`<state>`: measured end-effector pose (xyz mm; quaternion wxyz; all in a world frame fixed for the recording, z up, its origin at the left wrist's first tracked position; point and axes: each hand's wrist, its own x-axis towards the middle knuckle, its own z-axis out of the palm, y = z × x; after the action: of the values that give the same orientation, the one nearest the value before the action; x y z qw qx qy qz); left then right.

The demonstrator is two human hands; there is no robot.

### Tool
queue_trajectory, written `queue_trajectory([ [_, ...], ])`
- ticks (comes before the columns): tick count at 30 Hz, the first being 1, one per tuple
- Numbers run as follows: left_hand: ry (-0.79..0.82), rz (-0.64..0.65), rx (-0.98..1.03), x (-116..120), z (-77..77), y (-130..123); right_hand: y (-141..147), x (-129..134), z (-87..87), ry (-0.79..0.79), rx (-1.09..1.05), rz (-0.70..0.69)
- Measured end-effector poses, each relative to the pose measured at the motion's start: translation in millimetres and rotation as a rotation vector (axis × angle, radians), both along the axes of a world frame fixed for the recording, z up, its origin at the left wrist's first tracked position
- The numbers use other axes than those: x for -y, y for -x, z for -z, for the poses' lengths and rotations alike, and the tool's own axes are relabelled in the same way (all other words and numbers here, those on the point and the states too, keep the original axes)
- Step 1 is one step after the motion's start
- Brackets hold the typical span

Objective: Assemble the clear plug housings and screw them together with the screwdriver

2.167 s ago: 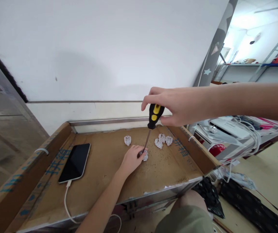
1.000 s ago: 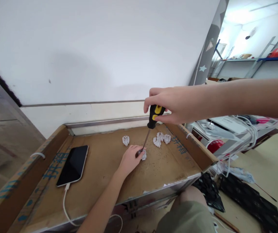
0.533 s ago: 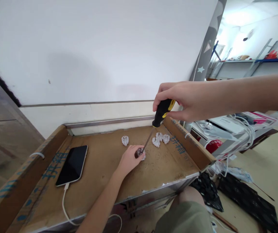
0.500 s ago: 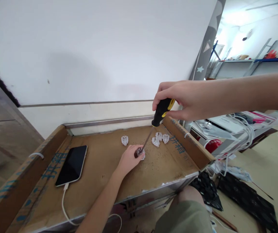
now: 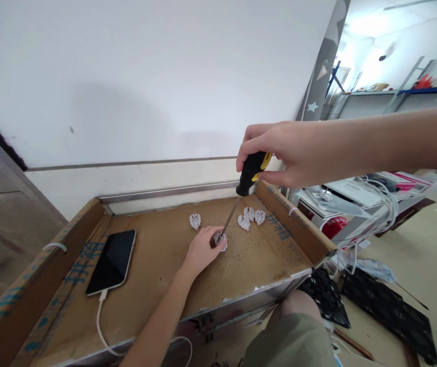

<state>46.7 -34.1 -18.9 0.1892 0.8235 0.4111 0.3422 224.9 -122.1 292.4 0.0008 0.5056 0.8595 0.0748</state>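
My right hand [image 5: 264, 155] is wrapped round the black and yellow handle of a screwdriver [image 5: 248, 176], which slants down to the left. Its thin metal shaft ends at a small clear plastic plug part [image 5: 223, 244] on the cardboard. With thumb and fingers, my left hand [image 5: 204, 247] grips that part and covers some of it. Beyond my left hand lies one similar clear plug part [image 5: 194, 220] with metal prongs. To the right is a cluster of such parts [image 5: 244, 221], lying close together.
A phone [image 5: 112, 261] with a white charging cable [image 5: 102, 318] lies at the left of the cardboard tray [image 5: 157, 300]. Raised cardboard sides [image 5: 298, 229] flank the surface, and a white wall [image 5: 145, 102] stands behind. Black plastic bags [image 5: 327, 300] lie on the floor at right.
The view has shifted slightly. The screwdriver stays in my right hand with its tip at the plug part. My left fingers have shifted a little, showing more of the part.
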Motion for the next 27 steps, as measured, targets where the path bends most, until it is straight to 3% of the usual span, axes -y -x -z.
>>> queue_trajectory([
  [11, -0.087, -0.009, -0.149, 2.7, -2.7, 1.8, -23.8, -26.9, 5.6, -0.138, -0.084, -0.098],
  [17, -0.351, -0.212, -0.136, -4.2, -5.5, 5.7, -20.2, -20.1, -2.2, -0.205, -0.081, -0.068],
  [20, -0.402, -0.146, -0.211, -7.6, -5.2, 5.7, -19.7, -19.0, -0.5, -0.220, -0.067, -0.072],
  [27, -0.408, -0.181, -0.218, -9.0, -1.8, 6.9, -28.5, -25.0, 6.2, -0.238, 0.030, -0.142],
])
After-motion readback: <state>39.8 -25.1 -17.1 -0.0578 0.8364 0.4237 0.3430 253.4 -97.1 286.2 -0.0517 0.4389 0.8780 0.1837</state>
